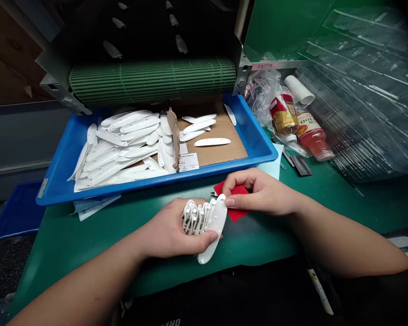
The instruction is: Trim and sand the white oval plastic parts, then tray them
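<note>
A stack of long white plastic pieces (215,222) with rounded ends and small raised pegs is gripped in my left hand (172,231), thumb across the front piece. My right hand (261,192) pinches the upper end of that front piece between thumb and forefinger. Under the right hand lies a red textured cloth or pad (237,213) on the green table (149,290). The dark tip of a small tool shows at the pad's left edge; the rest of it is hidden.
Beyond my hands stands a blue tray (149,181), split by a cardboard divider (174,140), with many white pieces on its left side. A green conveyor belt (153,79) ends above it. Right are bottles (314,131), a dark flat object (301,165) and stacked clear plastic trays (363,104).
</note>
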Available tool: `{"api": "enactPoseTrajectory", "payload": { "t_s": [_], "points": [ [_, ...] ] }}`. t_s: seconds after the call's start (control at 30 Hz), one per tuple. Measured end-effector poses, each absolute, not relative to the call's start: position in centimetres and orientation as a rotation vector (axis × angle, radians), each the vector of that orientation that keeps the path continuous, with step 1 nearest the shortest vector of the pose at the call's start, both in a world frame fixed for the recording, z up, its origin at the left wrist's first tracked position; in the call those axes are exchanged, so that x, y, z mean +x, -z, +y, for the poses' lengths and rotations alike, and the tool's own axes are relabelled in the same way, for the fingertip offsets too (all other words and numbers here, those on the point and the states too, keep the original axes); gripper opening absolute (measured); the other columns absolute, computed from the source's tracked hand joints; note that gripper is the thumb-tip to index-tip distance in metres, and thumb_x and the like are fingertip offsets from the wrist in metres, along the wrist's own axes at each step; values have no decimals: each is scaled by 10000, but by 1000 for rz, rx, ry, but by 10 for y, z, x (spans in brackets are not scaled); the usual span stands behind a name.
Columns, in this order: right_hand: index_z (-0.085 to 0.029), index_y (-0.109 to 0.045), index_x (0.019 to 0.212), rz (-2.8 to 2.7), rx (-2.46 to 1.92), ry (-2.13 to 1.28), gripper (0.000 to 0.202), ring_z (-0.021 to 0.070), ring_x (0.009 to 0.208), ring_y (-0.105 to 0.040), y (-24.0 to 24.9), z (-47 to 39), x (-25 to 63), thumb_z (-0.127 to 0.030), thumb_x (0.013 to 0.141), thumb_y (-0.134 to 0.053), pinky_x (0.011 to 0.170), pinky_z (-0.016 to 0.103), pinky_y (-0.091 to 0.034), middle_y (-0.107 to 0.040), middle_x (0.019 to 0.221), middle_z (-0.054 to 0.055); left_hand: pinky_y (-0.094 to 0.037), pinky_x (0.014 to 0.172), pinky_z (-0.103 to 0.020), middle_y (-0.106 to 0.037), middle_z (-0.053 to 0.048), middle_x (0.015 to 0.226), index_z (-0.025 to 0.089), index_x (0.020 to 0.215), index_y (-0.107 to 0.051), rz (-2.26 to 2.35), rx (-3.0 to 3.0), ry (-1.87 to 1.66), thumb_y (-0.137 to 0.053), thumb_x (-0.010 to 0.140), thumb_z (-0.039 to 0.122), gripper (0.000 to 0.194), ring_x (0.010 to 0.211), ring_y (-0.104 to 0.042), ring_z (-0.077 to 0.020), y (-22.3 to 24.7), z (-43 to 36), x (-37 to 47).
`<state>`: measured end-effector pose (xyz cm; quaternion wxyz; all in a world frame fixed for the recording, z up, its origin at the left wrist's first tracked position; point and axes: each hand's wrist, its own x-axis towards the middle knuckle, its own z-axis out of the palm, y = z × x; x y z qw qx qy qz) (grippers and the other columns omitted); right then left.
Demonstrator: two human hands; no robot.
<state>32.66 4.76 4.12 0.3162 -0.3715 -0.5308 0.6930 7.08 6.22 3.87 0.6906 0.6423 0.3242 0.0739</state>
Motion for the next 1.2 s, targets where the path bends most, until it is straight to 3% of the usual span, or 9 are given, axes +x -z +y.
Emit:
{"api": "enactPoseTrajectory", "payload": {
  "t_s": [0.17, 0.37, 0.53, 0.73, 0.83, 0.93, 1.03, 1.2],
  "points": [
    [-115, -676, 884, -1321, -1034, -1866, 333, 65, 683, -595, -37, 48, 326, -390, 882, -863, 617, 154, -456, -709, 816, 27, -584, 748, -239, -822, -127, 1080, 144, 1115, -757, 602, 1112, -249, -891, 786, 321, 397, 844, -741, -174, -31, 60, 73],
    [-118, -667, 896, -1468, -1176, -1884, 393, 78, 621, -561, -33, 52, 331, -467, 886, -847, 547, 171, -403, -727, 803, 68, -590, 641, -245, -811, -104, 886, 139, 874, -757, 574, 881, -280, -969, 637, 313, 362, 706, -716, -164, -24, 54, 76],
    [-134, -653, 882, -1647, -1320, -1822, 440, 75, 580, -481, -48, 58, 333, -546, 901, -804, 507, 194, -335, -690, 776, 47, -594, 625, -260, -802, -89, 862, 150, 1069, -785, 526, 797, -321, -983, 576, 314, 555, 684, -708, -164, -18, 55, 76],
    [-178, -758, 981, -2002, -1588, -981, 486, 152, 730, -598, -112, 77, 306, -651, 973, -652, 631, 245, -459, -700, 853, 54, -602, 748, -361, -788, -100, 804, 127, 930, -767, 609, 667, -520, -934, 512, 217, 459, 716, -725, -216, -12, 57, 83],
    [-234, -777, 1179, -2384, -1481, -543, 446, 199, 925, -707, -136, 106, 253, -579, 1060, -521, 788, 270, -536, -762, 1118, 66, -595, 775, -384, -783, -107, 807, 116, 879, -770, 662, 666, -602, -908, 503, 165, 404, 744, -728, -233, -8, 56, 86],
    [-270, -734, 1311, -2715, -1601, 10, 368, 218, 1058, -718, -137, 150, 188, -443, 1089, -498, 915, 296, -536, -768, 1160, 58, -595, 796, -391, -782, -112, 825, 113, 863, -777, 657, 664, -620, -942, 508, 196, 400, 766, -731, -238, -4, 56, 88],
    [-172, -754, 1194, -2792, -1722, 179, 306, 275, 1062, -704, -122, 197, 138, -397, 1039, -616, 951, 405, -550, -751, 1078, 120, -603, 800, -397, -784, -118, 830, 109, 862, -776, 635, 628, -619, -994, 460, 222, 471, 774, -736, -244, -1, 57, 88],
    [-111, -686, 1210, -2871, -1925, 277, 354, 219, 1070, -686, -92, 242, 107, -414, 1028, -691, 966, 426, -585, -689, 1193, 114, -616, 757, -381, -770, -118, 783, 100, 793, -757, 572, 569, -647, -1010, 421, 251, 474, 748, -737, -240, 4, 60, 90]
  ]
}}
